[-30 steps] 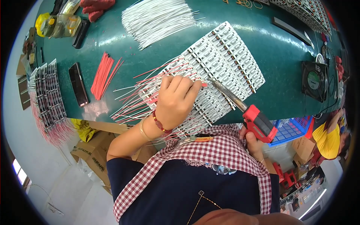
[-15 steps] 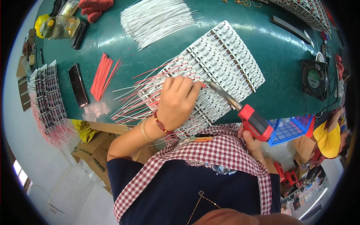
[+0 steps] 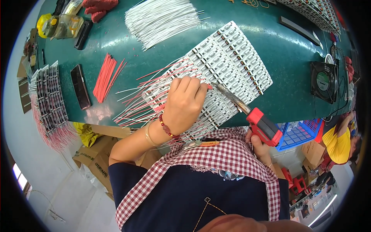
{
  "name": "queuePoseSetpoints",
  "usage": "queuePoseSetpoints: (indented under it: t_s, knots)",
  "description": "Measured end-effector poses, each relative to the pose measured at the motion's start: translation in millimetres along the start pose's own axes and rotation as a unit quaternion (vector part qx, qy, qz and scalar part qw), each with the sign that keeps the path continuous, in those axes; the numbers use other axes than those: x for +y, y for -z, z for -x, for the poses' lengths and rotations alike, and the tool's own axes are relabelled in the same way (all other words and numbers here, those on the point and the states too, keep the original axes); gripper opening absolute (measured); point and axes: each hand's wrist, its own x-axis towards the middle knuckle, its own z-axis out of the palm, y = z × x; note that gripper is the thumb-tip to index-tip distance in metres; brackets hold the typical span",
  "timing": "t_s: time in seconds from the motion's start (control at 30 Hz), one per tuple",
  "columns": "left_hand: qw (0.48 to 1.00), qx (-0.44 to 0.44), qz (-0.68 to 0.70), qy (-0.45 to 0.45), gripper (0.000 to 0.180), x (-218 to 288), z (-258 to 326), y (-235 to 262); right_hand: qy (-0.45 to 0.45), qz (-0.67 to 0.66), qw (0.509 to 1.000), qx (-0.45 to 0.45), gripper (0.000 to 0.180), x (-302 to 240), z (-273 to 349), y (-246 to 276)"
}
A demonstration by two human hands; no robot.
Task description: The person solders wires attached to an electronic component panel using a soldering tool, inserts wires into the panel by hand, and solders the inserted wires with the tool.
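A panel of white circuit boards lies slantwise on the green table, with red and white wires sticking out from its left side. My left hand is closed over the panel, pinching a red wire whose end shows beyond the fingertips. At the lower right, my right hand is wrapped round the handle of a red and black soldering gun. Its metal tip points at the board right beside that wire end. My fingers hide part of the wire and some of the panel.
Loose red wires and a phone lie to the left; a pile of white wires is at the back. A black fan stands at the right. More wired boards hang over the left edge. A blue basket sits below the table.
Very little differs. My left hand and forearm have shifted slightly, while the soldering gun's tip stays at nearly the same spot on the board.
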Motion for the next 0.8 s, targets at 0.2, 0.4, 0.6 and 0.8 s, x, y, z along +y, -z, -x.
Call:
queuePoseSetpoints:
  t_s: [0.2, 0.4, 0.6, 0.8]
  knots:
    - [1.0, -0.003, -0.005, 0.004, 0.022, 1.7, -0.9, 1.8, 0.02, 0.091, 0.996, 0.01, 0.022, 7.7, -1.5, 0.4]
    - [1.0, -0.014, -0.007, 0.01, 0.022, 3.6, -0.1, 2.7, 0.021, -0.006, 1.0, -0.002, 0.022, -0.9, 2.5, -0.8]
    - [0.999, -0.026, -0.007, 0.019, 0.018, 6.2, -4.1, 4.0, 0.031, -0.015, 0.999, 0.008, 0.023, -8.5, 0.5, -2.9]
    - [0.999, -0.008, -0.016, 0.032, 0.013, 6.0, -1.4, -1.7, 0.038, -0.047, 0.998, 0.014, 0.025, -13.7, 0.4, -1.9]
